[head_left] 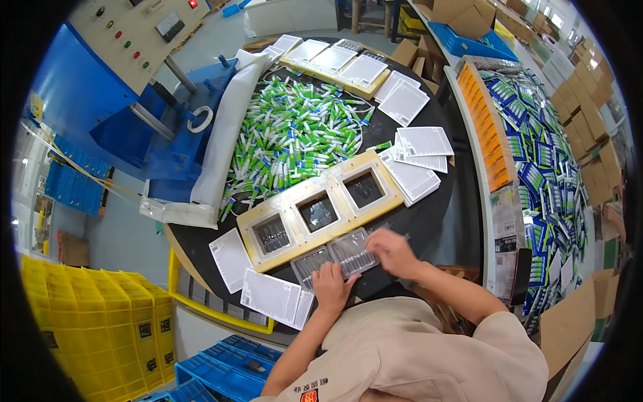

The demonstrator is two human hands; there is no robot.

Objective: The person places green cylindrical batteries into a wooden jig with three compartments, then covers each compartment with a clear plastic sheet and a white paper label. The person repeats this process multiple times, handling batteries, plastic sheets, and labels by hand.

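Clear plastic blister trays (353,248) with ribbed lower parts lie side by side at the table's near edge. My left hand (331,288) is over the near edge of these trays, fingers curled on the plastic and thumb out to the right. At the right-hand tray's outer edge, my right hand (394,253) is closed on clear plastic, its fingertips partly hidden. Just beyond both hands sits a cream-yellow fixture (271,221) with three square windows. Clear blister plastic (273,236) shows in its left window; the contents of the others are hard to make out.
A heap of small green and white tubes (295,134) covers the round black table's middle. White printed cards (269,293) lie around its edge, and a second fixture (365,87) holds cards. A blue press machine (154,147) stands left, yellow crates (100,328) lower left, packed blisters (536,167) right.
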